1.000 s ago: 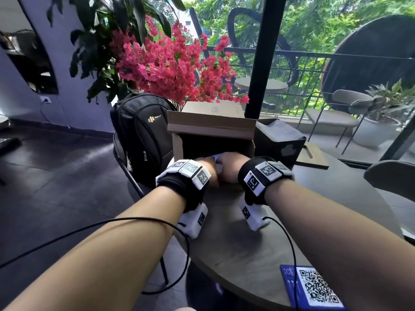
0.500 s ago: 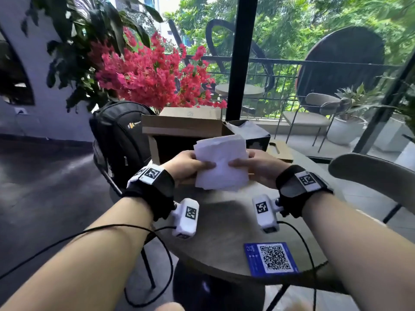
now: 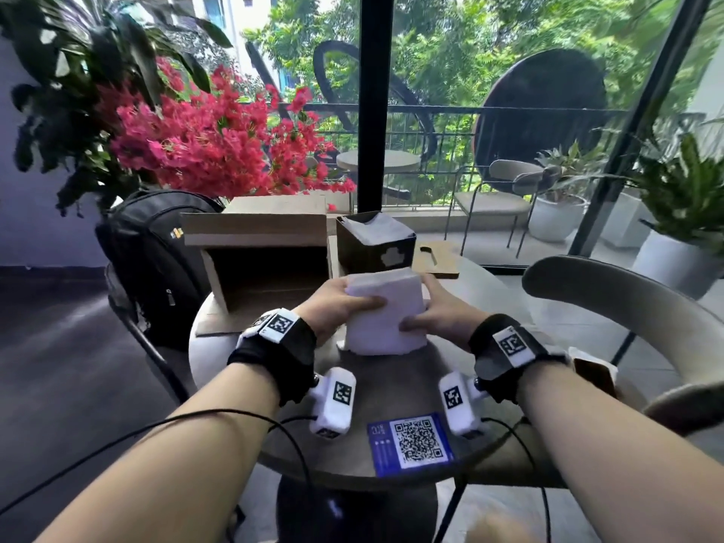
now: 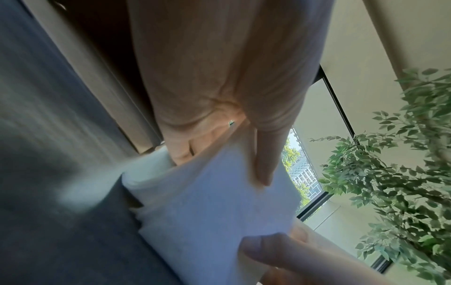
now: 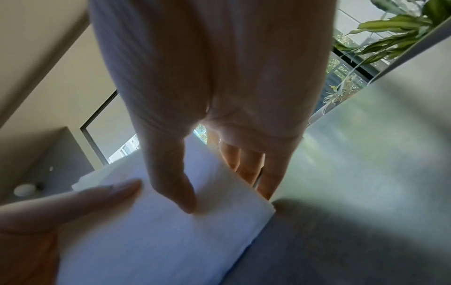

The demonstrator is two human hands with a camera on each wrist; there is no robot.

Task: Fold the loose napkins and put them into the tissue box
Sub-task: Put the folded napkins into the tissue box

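A stack of white napkins (image 3: 386,311) stands on its lower edge on the round grey table (image 3: 395,389), held between both hands. My left hand (image 3: 337,303) grips its left side, thumb across the front. My right hand (image 3: 431,313) grips the right side, thumb on the front near the lower corner. The left wrist view shows the napkins (image 4: 214,208) pinched under my thumb; the right wrist view shows the napkins (image 5: 156,231) with both thumbs on them. The dark tissue box (image 3: 376,244) stands behind the stack, white paper showing in its open top.
An open cardboard box (image 3: 258,256) lies on its side at the table's back left, a black backpack (image 3: 156,256) on the chair beside it. A blue QR card (image 3: 411,442) lies near the front edge. A beige chair (image 3: 627,303) curves round at the right.
My hands came back from the cardboard box with the napkins. The stack, held up in the air half a second ago, is now lower, with its bottom edge on the table.
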